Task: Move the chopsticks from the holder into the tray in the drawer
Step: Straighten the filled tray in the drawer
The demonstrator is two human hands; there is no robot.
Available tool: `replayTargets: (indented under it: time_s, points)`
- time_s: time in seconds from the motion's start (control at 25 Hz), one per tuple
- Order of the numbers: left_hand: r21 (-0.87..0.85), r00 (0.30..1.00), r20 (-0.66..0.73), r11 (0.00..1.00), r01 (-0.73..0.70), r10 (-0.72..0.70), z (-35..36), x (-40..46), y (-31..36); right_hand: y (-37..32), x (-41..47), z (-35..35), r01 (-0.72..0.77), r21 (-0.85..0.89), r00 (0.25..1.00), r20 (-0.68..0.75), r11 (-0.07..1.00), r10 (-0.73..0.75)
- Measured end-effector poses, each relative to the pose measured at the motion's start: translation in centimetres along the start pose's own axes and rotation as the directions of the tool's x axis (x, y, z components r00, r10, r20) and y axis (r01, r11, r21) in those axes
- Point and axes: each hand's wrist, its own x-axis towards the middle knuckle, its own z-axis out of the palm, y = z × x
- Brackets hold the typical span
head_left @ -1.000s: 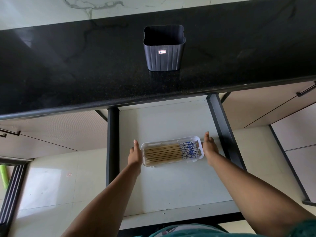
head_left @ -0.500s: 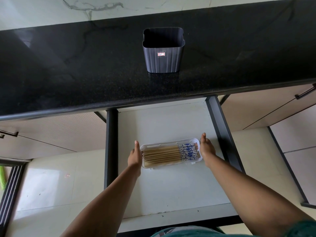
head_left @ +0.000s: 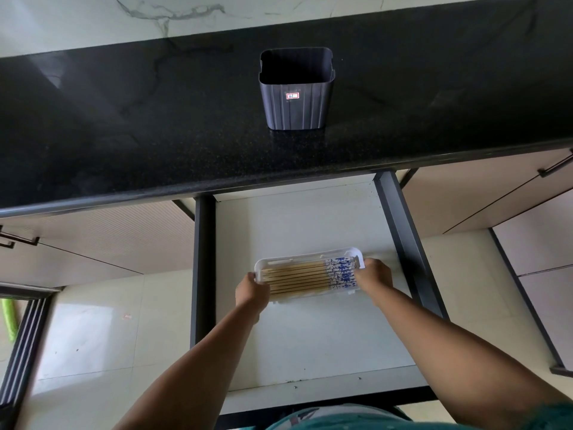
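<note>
A clear plastic tray (head_left: pixel 305 257) lies across the middle of the open white drawer (head_left: pixel 310 336). Several wooden chopsticks (head_left: pixel 297 278) with blue-and-white patterned ends fill it, lying side by side. My left hand (head_left: pixel 251 291) grips the tray's left end, fingers curled over its rim. My right hand (head_left: pixel 373 274) holds the right end, over the patterned tips. The dark ribbed holder (head_left: pixel 297 100) stands upright on the black counter behind, with nothing showing inside it.
The black stone counter (head_left: pixel 155 135) overhangs the back of the drawer. Dark drawer rails (head_left: pixel 403 243) run along both sides. Closed cabinet fronts with black handles (head_left: pixel 555 166) flank the drawer. Pale floor tiles lie below, with a dark frame at the left.
Both hands have closed in from the tray's outer ends onto its rim. The tray has shifted slightly toward the drawer's front and sits a little tilted.
</note>
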Motion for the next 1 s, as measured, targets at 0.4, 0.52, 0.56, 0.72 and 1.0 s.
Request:
replayTargets:
  time_s: [0.4, 0.52, 0.56, 0.72, 1.0]
  points:
    - [0.124, 0.984, -0.059, 0.979, -0.159, 0.167, -0.9, -0.3, 0.0, 0.3, -1.3, -0.1, 0.096, 0.043, 0.995, -0.026, 0.994, -0.095]
    - [0.155, 0.991, -0.027, 0.98, -0.125, 0.131, -0.8, -1.1, -0.5, 0.8, -1.8, -0.6, 0.162, 0.044, 0.986, -0.052, 0.986, -0.159]
    - [0.148, 0.992, -0.025, 0.982, -0.117, 0.122, -0.8, -1.5, -0.7, 1.0, -2.0, -0.7, 0.175, 0.048, 0.984, -0.048, 0.983, -0.173]
    - [0.11, 0.995, -0.049, 0.991, -0.079, 0.085, -0.5, -3.4, -1.0, 1.3, -2.7, -1.6, 0.197, 0.06, 0.98, 0.028, 0.979, -0.199]
    - [0.145, 0.981, -0.072, 0.975, -0.17, 0.182, -1.6, -6.3, -0.4, 1.1, -5.3, -2.8, 0.132, 0.062, 0.975, 0.17, 0.989, -0.141]
